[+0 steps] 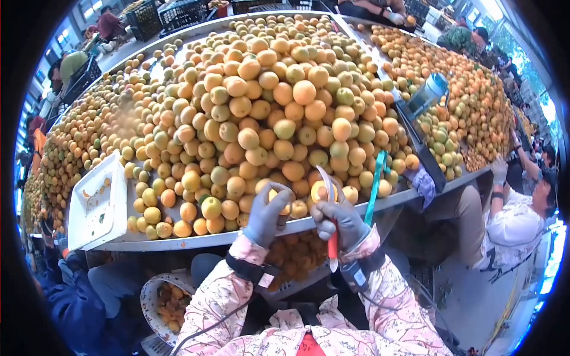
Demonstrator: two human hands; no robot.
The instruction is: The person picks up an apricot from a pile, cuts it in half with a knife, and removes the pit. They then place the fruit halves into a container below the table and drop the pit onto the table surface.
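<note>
Nearest the camera, two forearms in pink floral sleeves reach forward, both hands in grey gloves. The left hand [266, 215] curls around a small orange-yellow fruit [274, 197], apricot-like, round and matte, held just above the table edge [178, 242]. The right hand [342, 221] is clenched around a red-handled knife [333, 237] with a thin curved pale blade; the blade arcs up beside a second fruit [320, 191] resting against the fingertips, and whether that one is cut yet cannot be told. Below the table edge, between the arms, a bin of fruit pieces [297, 255] shows a modest orange heap, and a round bowl [169, 299] at lower left holds a smaller lot, so some work looks done. Judged against what lies ahead, that is a small share: the heap of whole fruit [267, 101] fills the grey metal table, smooth-skinned globes running from green-yellow to deep orange, piled several deep. A white plastic tray [98, 202] leans at the left edge, nearly bare. A teal strap [375, 184] hangs at the right. Beyond a dark divider, a second heap [463, 101] spreads out, with a clear plastic jug [428, 92] standing at its near side. A seated co-worker [513, 219] in a white shirt reaches up to that table. Black crates [178, 13] stand at the far end.
</note>
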